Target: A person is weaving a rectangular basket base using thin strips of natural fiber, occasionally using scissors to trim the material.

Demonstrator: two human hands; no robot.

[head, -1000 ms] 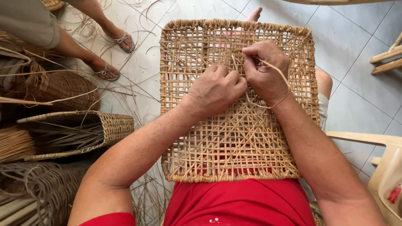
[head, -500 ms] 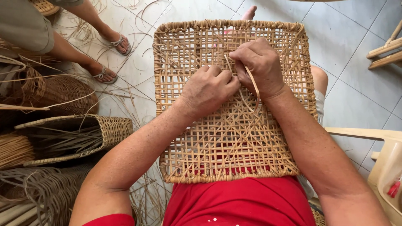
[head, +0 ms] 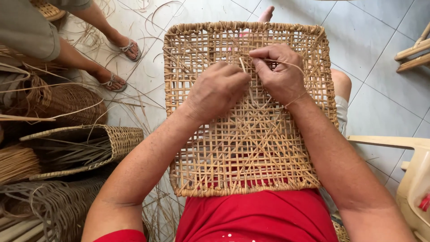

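Note:
A square woven cane panel (head: pixel 251 148) with an open lattice lies on my lap, over red clothing. My left hand (head: pixel 218 89) rests knuckles-up on the upper middle of the panel, fingers curled against the weave. Beside it, touching, my right hand (head: pixel 280 74) pinches a thin pale cane strand (head: pixel 293 66) that loops over the back of the hand and around the wrist. The strand's end runs down into the lattice between the two hands.
Another person's sandalled feet (head: pixel 118 65) stand on the tiled floor at upper left. Woven baskets (head: pixel 85 145) and cane bundles fill the left side, with loose strands scattered on the floor. A pale plastic chair (head: pixel 412 179) is at the right edge.
My right hand has lifted and turned, drawing the strand up so it loops over the hand. The left hand stays pressed on the panel. The panel shifted slightly in view.

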